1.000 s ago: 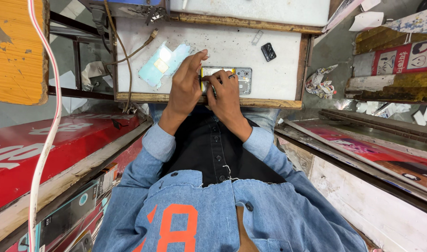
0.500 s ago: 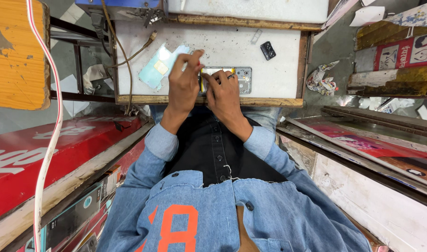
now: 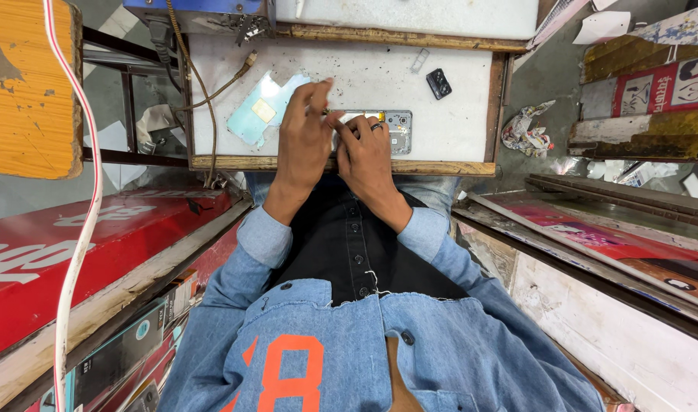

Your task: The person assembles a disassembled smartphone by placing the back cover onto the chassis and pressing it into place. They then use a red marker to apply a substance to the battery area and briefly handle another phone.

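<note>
An opened phone [image 3: 397,130] with its inner parts showing lies on the white work board [image 3: 456,126] in front of me. My right hand [image 3: 368,160], with a ring on one finger, presses down on the phone's left part and holds it. My left hand [image 3: 303,141] is beside it, fingers bunched and raised, pinching what looks like a thin metal tool [image 3: 332,112] at the phone's left end. A light blue back cover [image 3: 259,114] lies just left of my left hand. Most of the phone is hidden under both hands.
A small black part [image 3: 438,82] and a clear plastic piece [image 3: 419,59] lie further back on the board. A brown cable [image 3: 204,99] runs down the left edge. A red counter [image 3: 74,252] is on my left, and printed boards [image 3: 616,244] are on my right.
My left hand has shifted slightly right and lifted its fingers, so more of the blue cover shows. My right hand stays on the phone.
</note>
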`<state>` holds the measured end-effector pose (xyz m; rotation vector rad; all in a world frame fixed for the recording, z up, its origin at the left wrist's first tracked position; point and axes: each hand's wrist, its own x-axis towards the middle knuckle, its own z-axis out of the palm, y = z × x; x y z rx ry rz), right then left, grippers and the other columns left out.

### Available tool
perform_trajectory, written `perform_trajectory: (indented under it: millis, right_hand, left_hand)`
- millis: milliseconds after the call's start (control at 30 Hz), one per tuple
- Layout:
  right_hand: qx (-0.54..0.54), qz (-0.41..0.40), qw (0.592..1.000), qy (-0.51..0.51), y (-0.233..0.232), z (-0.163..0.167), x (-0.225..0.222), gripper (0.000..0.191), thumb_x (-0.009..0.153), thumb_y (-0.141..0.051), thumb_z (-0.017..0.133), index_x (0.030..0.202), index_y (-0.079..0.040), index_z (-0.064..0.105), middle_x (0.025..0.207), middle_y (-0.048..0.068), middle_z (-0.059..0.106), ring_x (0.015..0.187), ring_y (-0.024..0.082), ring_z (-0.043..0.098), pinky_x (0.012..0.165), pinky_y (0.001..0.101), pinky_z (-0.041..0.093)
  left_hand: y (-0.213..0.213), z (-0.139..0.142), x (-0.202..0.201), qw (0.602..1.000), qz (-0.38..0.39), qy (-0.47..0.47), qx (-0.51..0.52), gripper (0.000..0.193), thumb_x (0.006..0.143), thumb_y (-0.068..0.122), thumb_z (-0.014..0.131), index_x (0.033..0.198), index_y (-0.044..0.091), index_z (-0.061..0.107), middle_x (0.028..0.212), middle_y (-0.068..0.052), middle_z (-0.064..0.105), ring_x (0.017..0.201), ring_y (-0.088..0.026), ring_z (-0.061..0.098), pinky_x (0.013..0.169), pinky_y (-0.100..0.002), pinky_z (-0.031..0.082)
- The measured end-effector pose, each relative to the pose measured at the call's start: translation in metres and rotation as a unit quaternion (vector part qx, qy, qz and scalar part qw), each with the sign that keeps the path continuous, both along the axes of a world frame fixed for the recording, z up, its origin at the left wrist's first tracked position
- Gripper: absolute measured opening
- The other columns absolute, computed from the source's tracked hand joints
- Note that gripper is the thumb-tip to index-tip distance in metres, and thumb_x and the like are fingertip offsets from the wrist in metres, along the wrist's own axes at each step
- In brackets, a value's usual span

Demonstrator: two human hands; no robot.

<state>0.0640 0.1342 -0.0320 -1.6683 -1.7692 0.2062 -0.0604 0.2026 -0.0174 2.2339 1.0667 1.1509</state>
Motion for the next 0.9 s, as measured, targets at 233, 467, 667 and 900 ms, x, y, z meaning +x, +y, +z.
perform_trajectory:
  millis: [233,467,667,900]
  right_hand:
    - [-0.019,0.008,0.999,-0.044,0.0,0.003,-0.001,0.047,0.089,-0.005,0.066,0.135,-0.008,0.066,0.098,0.008,0.055,0.093,0.028,0.051,0.083,0.0431,0.04]
    - [-0.043,0.013,0.994,-0.099,0.002,0.011,-0.004,0.052,0.09,-0.008,0.065,0.142,-0.008,0.063,0.095,0.01,0.053,0.09,0.028,0.05,0.082,0.043,0.039]
    - [-0.04,0.01,0.996,-0.077,0.003,0.011,-0.004,0.045,0.092,-0.008,0.066,0.137,-0.007,0.066,0.094,0.01,0.053,0.091,0.028,0.05,0.083,0.043,0.04]
    - [-0.037,0.008,0.998,-0.044,0.004,0.012,-0.005,0.035,0.091,-0.008,0.068,0.126,-0.003,0.068,0.092,0.01,0.053,0.09,0.028,0.051,0.084,0.0437,0.041]
  left_hand:
    - [-0.004,-0.017,-0.011,0.997,-0.036,-0.041,-0.053,0.061,0.105,-0.009,0.06,0.156,0.013,0.035,0.117,-0.018,0.067,0.103,-0.03,0.071,0.087,-0.039,0.061]
    - [0.016,-0.035,-0.005,0.977,0.014,-0.184,-0.102,0.067,0.11,-0.006,0.059,0.161,0.017,0.021,0.117,-0.012,0.072,0.113,-0.022,0.075,0.1,-0.036,0.063]
    - [0.037,-0.049,0.017,0.977,-0.003,-0.196,-0.082,0.064,0.112,-0.006,0.054,0.16,0.019,0.02,0.12,-0.013,0.069,0.117,-0.024,0.074,0.104,-0.037,0.06]
    - [0.057,-0.054,0.027,0.986,0.004,-0.15,-0.075,0.061,0.112,-0.003,0.054,0.158,0.022,0.023,0.119,-0.011,0.068,0.114,-0.024,0.074,0.099,-0.035,0.061]
